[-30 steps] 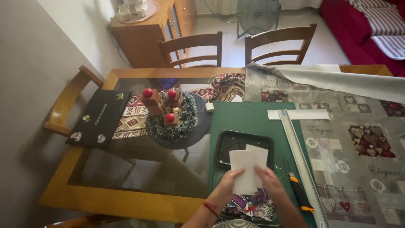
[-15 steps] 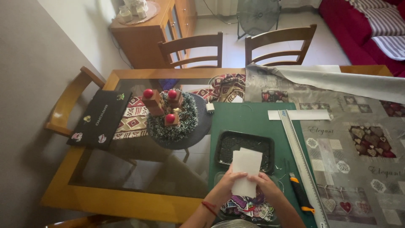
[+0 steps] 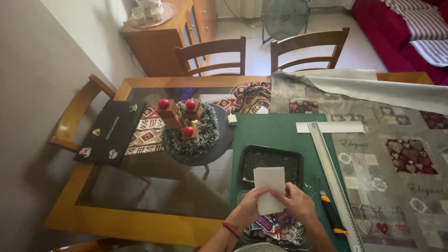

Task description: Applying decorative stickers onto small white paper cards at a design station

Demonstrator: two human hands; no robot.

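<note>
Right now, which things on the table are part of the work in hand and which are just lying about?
In use: white paper, held by left hand and right hand; black tray; green cutting mat; utility knife; long ruler.
Lying about: candle wreath; black laptop; patterned cloth.

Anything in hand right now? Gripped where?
Yes: a white sheet of paper, pinched along its lower part by both hands, left hand at its left edge, right hand at its right edge.

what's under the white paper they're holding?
Under the white paper, held by both hands, sits the black tray's near edge on the green mat. Colourful stickers show below; whatever lies directly beneath is covered.
</note>
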